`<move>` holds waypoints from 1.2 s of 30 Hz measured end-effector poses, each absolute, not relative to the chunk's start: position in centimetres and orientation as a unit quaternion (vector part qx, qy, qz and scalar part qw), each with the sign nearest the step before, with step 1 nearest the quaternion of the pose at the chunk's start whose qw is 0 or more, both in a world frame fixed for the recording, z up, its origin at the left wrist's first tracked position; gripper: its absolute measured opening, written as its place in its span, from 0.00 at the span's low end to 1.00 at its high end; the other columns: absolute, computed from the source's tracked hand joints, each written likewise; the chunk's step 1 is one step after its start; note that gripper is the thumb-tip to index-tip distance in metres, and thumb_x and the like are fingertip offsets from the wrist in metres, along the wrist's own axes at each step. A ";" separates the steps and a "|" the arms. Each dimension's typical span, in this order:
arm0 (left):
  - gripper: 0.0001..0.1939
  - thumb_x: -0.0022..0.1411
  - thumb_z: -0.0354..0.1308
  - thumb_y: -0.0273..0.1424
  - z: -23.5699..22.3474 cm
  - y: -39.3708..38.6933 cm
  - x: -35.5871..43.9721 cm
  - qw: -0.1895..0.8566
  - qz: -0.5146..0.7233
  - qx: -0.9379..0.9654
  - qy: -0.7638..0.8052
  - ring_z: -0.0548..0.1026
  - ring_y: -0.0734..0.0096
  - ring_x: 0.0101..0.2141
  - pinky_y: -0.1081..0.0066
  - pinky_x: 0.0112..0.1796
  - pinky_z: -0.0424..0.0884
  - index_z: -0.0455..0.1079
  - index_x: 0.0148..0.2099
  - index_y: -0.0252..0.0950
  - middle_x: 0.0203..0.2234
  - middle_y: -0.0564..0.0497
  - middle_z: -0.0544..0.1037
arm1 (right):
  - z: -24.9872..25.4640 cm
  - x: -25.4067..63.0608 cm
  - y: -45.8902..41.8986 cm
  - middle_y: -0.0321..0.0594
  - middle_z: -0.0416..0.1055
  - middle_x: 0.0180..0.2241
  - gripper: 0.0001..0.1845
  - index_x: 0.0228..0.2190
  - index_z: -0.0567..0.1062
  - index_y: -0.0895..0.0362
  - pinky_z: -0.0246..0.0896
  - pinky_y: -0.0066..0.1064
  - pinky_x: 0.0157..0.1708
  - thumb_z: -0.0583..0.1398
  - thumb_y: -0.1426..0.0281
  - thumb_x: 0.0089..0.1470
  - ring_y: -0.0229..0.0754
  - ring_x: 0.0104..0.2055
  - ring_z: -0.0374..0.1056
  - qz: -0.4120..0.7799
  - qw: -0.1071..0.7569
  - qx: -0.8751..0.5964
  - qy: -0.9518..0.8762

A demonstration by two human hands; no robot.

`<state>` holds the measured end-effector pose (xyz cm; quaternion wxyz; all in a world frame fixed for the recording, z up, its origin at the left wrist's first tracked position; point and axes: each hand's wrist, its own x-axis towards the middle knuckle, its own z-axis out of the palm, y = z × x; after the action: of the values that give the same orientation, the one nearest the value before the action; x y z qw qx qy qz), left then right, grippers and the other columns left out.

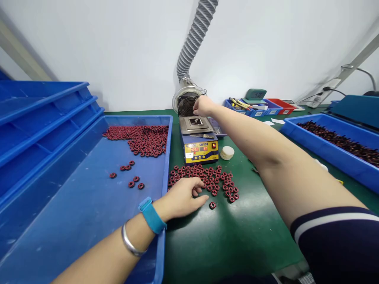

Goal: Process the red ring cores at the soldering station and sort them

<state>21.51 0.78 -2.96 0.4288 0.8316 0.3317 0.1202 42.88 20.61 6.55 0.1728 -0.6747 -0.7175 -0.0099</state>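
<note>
My right hand [203, 106] reaches forward over the solder pot [201, 153]. Its fingers are pinched together, and whatever they hold is too small or hidden to make out. Below them lies the pot's square metal opening [196, 122]. My left hand [185, 198] rests by the green table's near pile of small red-and-black ring cores [207, 177], thumb and loosely curled fingers apart, with nothing seen between them. One single ring core [212, 205] lies just right of the thumb. The left wrist crosses the rim of a large blue tray [169, 157].
More ring cores [148, 140] fill the tray's far right corner. Stacked blue trays [44, 118] stand at left. An exhaust hose [197, 39] ends behind the pot. A round white pad [227, 152], tool bins [251, 110] and another filled blue tray [331, 157] are at right.
</note>
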 end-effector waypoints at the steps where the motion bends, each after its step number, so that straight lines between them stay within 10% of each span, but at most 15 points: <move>1: 0.09 0.53 0.59 0.33 -3.0 0.8 21.5 0.424 0.121 0.835 0.329 0.74 0.67 0.31 0.70 0.32 0.71 0.71 0.37 0.34 0.29 0.48 0.77 | 6.4 42.8 20.7 0.46 0.78 0.36 0.10 0.34 0.81 0.64 0.66 0.39 0.52 0.65 0.78 0.45 0.51 0.46 0.73 -0.010 0.167 -0.675 -0.719; 22: 0.10 0.54 0.59 0.34 -3.0 0.5 21.4 0.411 0.125 0.850 0.305 0.74 0.65 0.32 0.66 0.36 0.72 0.71 0.38 0.33 0.31 0.45 0.78 | 6.9 42.3 19.6 0.49 0.77 0.37 0.09 0.34 0.80 0.66 0.66 0.38 0.51 0.64 0.78 0.46 0.48 0.45 0.73 0.044 0.216 -0.683 -0.696; 36: 0.11 0.49 0.65 0.32 -1.7 1.4 21.8 0.592 0.331 0.631 0.377 0.70 0.78 0.24 0.75 0.28 0.67 0.70 0.34 0.31 0.24 0.53 0.74 | 5.0 41.6 6.5 0.37 0.78 0.31 0.12 0.31 0.80 0.56 0.71 0.27 0.36 0.71 0.72 0.40 0.33 0.32 0.73 0.531 0.464 -0.490 -0.513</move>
<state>21.84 1.39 -1.68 0.5924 0.6306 0.3767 0.3309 41.57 6.51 5.02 0.4640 -0.4897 -0.5126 0.5312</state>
